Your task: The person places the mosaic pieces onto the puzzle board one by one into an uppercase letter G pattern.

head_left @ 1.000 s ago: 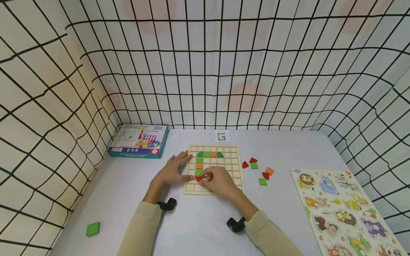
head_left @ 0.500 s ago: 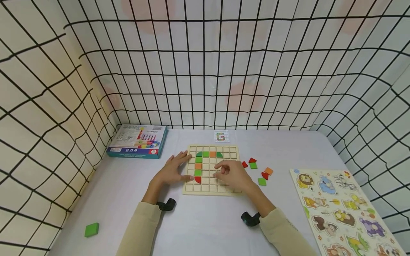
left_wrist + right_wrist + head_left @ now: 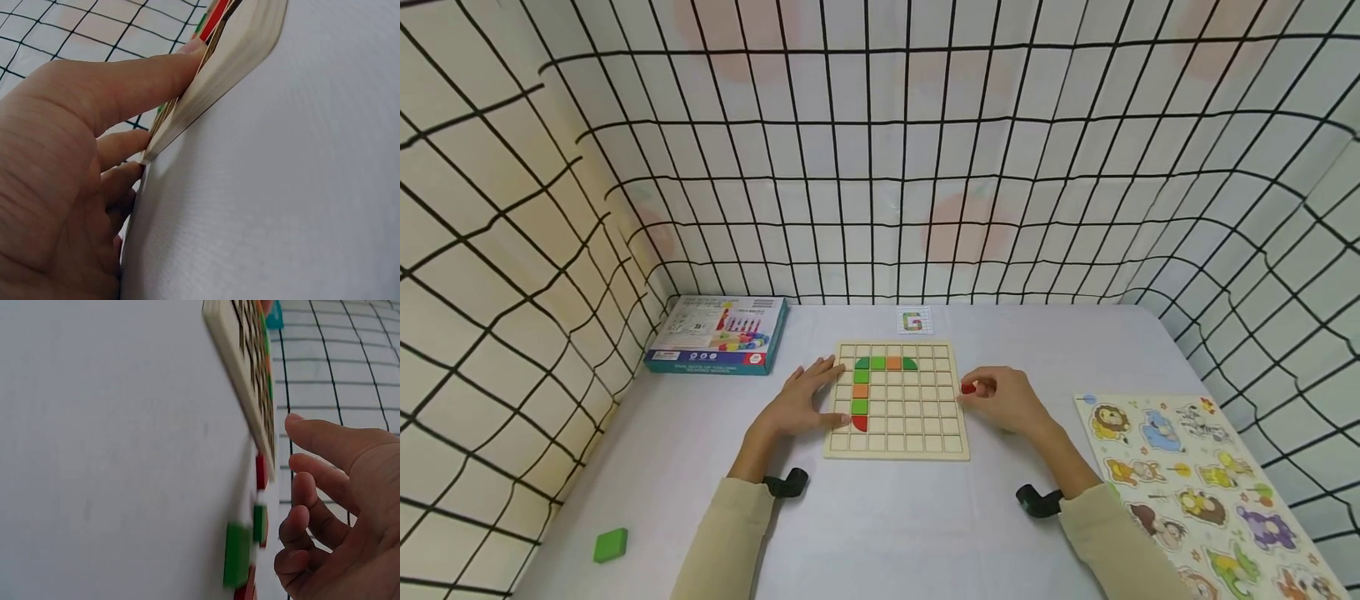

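Observation:
My left hand (image 3: 801,402) rests at the left side of the square wooden grid board (image 3: 917,421), fingers spread, its thumb on the board's edge beside a red quarter-round tile (image 3: 860,423). In the left wrist view the thumb lies over the board's rim (image 3: 219,87). Green and orange tiles (image 3: 861,390) run up a column and across the top row. My right hand (image 3: 1007,400) is just right of the board, thumb and forefinger either side of a red tile (image 3: 968,388). In the right wrist view those fingers are apart, with nothing between them.
A small card with a G pattern (image 3: 914,320) lies behind the board. A boxed game (image 3: 718,335) is at the back left, a green block (image 3: 611,545) at the front left, and an animal puzzle board (image 3: 1206,492) at the right. Black netting surrounds the table.
My right hand has left the red tile placed at the column's lower end and moved right, off the board, to the loose tiles. My left hand stays where it was.

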The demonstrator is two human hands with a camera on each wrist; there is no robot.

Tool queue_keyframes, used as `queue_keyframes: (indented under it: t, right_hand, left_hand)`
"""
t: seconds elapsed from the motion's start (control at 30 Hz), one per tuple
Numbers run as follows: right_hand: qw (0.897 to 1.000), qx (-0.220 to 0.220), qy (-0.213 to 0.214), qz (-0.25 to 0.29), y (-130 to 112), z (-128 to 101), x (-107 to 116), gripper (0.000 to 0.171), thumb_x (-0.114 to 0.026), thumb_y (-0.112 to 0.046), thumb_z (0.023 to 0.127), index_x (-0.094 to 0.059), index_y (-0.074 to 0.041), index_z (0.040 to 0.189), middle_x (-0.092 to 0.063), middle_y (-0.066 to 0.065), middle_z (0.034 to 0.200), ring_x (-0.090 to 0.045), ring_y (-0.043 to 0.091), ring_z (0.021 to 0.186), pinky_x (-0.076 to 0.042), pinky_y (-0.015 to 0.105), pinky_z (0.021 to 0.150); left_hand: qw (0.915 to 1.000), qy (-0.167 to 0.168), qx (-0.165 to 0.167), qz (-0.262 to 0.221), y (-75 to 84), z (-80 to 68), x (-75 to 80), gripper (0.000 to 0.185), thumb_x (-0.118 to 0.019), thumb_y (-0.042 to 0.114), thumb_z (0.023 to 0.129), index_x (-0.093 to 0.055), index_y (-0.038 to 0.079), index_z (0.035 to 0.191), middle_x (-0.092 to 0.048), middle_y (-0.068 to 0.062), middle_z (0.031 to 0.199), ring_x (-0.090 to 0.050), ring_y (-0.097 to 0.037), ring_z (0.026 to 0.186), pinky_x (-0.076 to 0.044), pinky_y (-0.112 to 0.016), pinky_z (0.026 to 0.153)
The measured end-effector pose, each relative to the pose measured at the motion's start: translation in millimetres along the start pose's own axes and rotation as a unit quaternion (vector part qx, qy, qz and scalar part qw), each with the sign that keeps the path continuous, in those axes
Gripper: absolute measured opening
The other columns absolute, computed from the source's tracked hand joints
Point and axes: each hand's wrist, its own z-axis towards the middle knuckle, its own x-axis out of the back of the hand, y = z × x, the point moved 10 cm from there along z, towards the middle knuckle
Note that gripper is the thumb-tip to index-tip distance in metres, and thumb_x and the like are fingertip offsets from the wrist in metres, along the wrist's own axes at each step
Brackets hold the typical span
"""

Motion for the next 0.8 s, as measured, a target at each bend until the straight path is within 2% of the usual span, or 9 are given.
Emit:
queue_keyframes:
  t: [0.17, 0.4, 0.63, 0.8]
  right_hand:
    - [1.0, -0.019, 0.005, -0.017, 25.7, -1.7, 16.8, 0.032, -0.081, -0.026, 0.088, -0.076, -0.011, 0.115, -0.061, 0.003, 0.084, -0.05, 0.017, 0.07, -0.04, 0.025, 0.057]
    - [0.998, -0.05, -0.001, -0.04, 45.9, -1.4, 27.7, 0.035, -0.081, -0.027, 0.088, -0.074, -0.009, 0.117, -0.058, 0.005, 0.085, -0.051, 0.018, 0.067, -0.042, 0.026, 0.053]
    - [0.997, -0.049, -0.02, -0.054, 47.8, 0.2, 27.8, 0.035, -0.082, -0.024, 0.087, -0.073, -0.006, 0.116, -0.056, 0.005, 0.084, -0.05, 0.019, 0.072, -0.041, 0.027, 0.057]
    - [0.997, -0.029, -0.028, -0.059, 47.3, 2.8, 25.5, 0.031, -0.08, -0.022, 0.088, -0.074, -0.007, 0.115, -0.057, 0.005, 0.085, -0.05, 0.018, 0.072, -0.041, 0.026, 0.056]
  left_hand:
    - [1.0, 0.003, 0.0, -0.001, 0.0, -0.8, -0.4, 0.093, -0.079, 0.05, 0.081, -0.04, 0.019, 0.16, -0.024, -0.005, 0.172, -0.014, -0.028, 0.162, -0.003, -0.053, 0.132]
    - [1.0, 0.002, 0.003, -0.004, -1.5, -1.4, 0.4, 0.093, -0.079, 0.05, 0.081, -0.04, 0.019, 0.16, -0.024, -0.005, 0.172, -0.013, -0.028, 0.162, -0.003, -0.053, 0.132]
    - [1.0, 0.001, 0.0, -0.008, -0.5, -1.0, 0.0, 0.093, -0.079, 0.05, 0.081, -0.04, 0.019, 0.16, -0.023, -0.005, 0.172, -0.013, -0.028, 0.162, -0.002, -0.054, 0.132]
    - [1.0, 0.003, -0.001, -0.001, -1.5, -0.1, -0.4, 0.093, -0.078, 0.052, 0.081, -0.04, 0.02, 0.16, -0.023, -0.004, 0.172, -0.013, -0.027, 0.162, -0.003, -0.054, 0.132]
